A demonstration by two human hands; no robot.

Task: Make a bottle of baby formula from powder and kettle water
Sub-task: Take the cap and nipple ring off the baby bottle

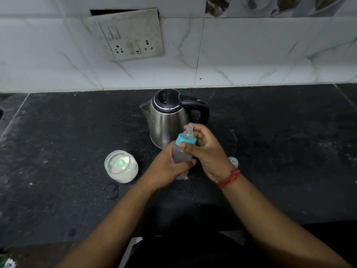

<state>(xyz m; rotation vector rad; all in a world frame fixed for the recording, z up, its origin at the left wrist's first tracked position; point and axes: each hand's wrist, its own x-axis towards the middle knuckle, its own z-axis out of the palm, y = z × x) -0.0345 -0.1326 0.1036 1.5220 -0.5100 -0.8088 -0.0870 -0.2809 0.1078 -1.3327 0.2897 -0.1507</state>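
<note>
A clear baby bottle (180, 154) with a blue collar (185, 141) and a clear teat (189, 131) stands tilted over the black counter (67, 132). My left hand (170, 167) grips the bottle's body. My right hand (206, 149) curls round the blue collar from the right, thumb in front. A steel electric kettle (168, 117), lid down, handle to the right, stands just behind the bottle. An open glass jar of white powder (121, 167) with a pale green scoop (121, 163) inside sits to the left of my hands.
A clear bottle cap (233, 161) lies on the counter, partly hidden behind my right wrist. A wet patch (113, 189) marks the counter in front of the jar. A switch and socket plate (131, 35) hangs on the tiled wall behind the kettle.
</note>
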